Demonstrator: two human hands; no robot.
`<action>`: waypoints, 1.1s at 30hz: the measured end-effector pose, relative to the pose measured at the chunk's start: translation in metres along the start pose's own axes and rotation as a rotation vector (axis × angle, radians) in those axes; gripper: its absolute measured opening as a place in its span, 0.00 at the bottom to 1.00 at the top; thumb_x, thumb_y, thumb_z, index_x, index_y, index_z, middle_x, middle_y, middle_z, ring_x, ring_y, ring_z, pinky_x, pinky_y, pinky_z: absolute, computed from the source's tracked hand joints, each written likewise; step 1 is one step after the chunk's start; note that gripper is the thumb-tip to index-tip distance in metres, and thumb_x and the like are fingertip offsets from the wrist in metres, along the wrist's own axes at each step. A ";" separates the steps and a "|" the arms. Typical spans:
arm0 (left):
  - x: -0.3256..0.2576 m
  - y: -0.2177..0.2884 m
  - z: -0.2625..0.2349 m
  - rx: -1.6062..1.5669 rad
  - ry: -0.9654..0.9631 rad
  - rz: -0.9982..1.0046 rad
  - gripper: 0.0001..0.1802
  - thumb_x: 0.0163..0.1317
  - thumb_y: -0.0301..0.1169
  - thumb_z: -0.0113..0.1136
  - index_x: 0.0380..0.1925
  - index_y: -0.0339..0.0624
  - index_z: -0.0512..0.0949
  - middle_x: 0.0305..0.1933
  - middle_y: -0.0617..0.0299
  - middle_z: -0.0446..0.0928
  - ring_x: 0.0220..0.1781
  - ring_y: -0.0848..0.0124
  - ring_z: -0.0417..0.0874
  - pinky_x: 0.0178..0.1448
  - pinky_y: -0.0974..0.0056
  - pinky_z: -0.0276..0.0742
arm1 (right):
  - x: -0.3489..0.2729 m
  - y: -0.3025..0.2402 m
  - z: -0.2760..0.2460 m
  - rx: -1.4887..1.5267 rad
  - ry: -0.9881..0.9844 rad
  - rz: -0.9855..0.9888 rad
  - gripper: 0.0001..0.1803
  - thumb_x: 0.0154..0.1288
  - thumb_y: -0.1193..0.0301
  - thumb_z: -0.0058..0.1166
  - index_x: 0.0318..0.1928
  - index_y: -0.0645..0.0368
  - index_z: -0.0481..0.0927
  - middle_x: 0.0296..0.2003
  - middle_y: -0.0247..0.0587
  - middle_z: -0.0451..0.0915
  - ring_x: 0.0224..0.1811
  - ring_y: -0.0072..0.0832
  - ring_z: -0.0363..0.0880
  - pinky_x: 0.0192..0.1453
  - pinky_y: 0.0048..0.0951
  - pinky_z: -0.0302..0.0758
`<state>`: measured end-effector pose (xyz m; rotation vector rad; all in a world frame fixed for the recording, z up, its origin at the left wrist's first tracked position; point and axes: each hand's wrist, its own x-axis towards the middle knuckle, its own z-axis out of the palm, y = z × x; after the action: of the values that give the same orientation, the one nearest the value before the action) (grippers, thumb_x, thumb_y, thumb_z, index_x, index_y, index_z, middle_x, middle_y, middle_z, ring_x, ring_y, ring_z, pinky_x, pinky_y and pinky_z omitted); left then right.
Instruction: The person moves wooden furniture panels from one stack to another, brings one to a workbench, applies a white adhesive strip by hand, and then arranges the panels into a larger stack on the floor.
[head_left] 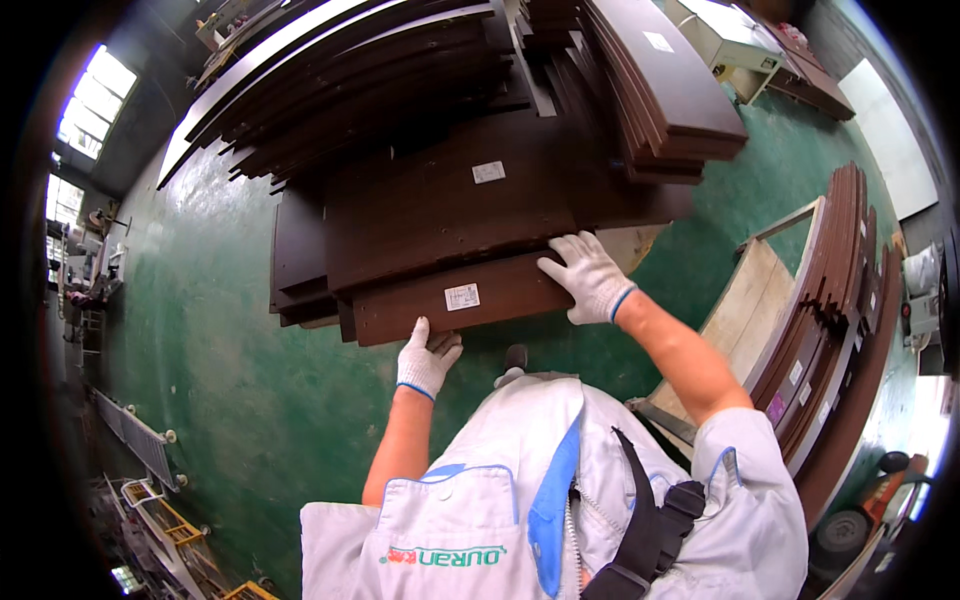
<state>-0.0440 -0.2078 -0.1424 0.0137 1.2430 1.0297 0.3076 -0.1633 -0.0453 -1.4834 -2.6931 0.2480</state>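
A: Entry, head view. Your left hand [428, 360] grips the near edge of the front dark brown panel [450, 300], fingers curled under the lip, thumb on the top face. It is closed on the board.

B: And the right?

A: Your right hand [590, 278] lies mostly flat, fingers spread, on the right end of that same panel. Pressing or steadying, by my reading; whether the fingertips hook the far edge I cannot tell.

B: Where does the panel sit?

A: At the front of a low stack of like panels [440, 200], jutting a little past the ones above and behind it. A white label [462, 296] is stuck near its middle. The stack rests on the green floor [250, 380]. Taller piles of boards [660, 80] stand behind, and curved dark parts [830, 280] on a pale pallet lie to your right.

B: Step in hand?

A: Judged: you are taking hold of this one panel to draw it off the stack. Lift not yet begun; the board lies flat against its neighbours.

B: What does the next move call for?

A: Judged: a proper grip with the right hand to match the left, then an even pull toward you so the long board stays level and does not drag the panels beside it.
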 end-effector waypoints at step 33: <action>0.032 0.050 -0.045 0.600 0.353 0.232 0.25 0.75 0.48 0.59 0.54 0.35 0.77 0.50 0.55 0.80 0.49 0.63 0.80 0.43 0.56 0.80 | -0.033 -0.009 0.087 0.612 0.171 0.818 0.38 0.55 0.64 0.69 0.67 0.60 0.74 0.58 0.57 0.82 0.60 0.50 0.83 0.63 0.45 0.80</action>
<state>-0.1121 -0.1809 -0.1576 0.4656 1.8734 0.8391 0.3068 -0.2053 -0.1282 -2.1106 -1.5172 0.8275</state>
